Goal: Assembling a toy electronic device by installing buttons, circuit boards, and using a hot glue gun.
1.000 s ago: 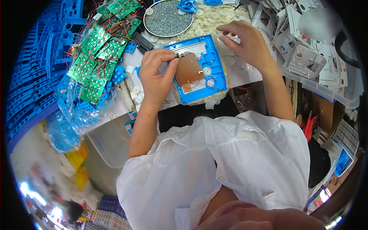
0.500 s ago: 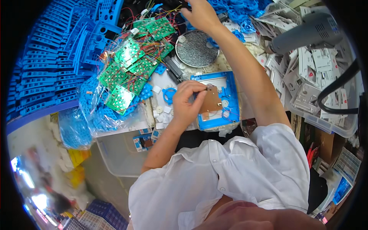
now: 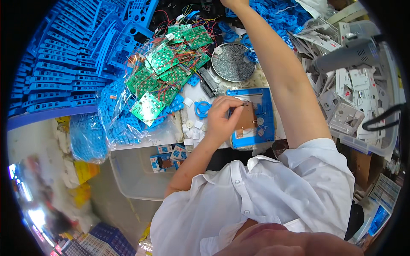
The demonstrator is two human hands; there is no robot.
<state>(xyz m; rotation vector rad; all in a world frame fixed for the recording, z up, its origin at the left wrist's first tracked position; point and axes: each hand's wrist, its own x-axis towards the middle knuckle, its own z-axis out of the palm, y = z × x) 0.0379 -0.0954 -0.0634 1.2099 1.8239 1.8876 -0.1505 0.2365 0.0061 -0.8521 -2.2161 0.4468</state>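
Note:
In front of me a blue plastic housing (image 3: 267, 106) lies on the table, with a white panel inside it. Over its left part is a brown circuit board (image 3: 247, 119), plain side up. My left hand (image 3: 223, 118) pinches the board's upper left edge between thumb and fingers. A small white wheel (image 3: 260, 121) sits in the housing, right of the board. My right arm stretches far forward, and only the back part of my right hand (image 3: 235, 2) shows at the top edge. Its fingers are out of the picture, so what they touch is hidden.
Green circuit boards with wires (image 3: 164, 70) pile up at left, near stacked blue plastic frames (image 3: 55, 72). A round dish of grey granules (image 3: 233, 62) stands beyond the housing. At right, a grey power tool (image 3: 348, 59) hangs over a bin of white plastic panels (image 3: 348, 115).
My right hand has reached farther forward, mostly past the top edge. The whole view has shifted slightly. My left hand keeps its pinch on the circuit board.

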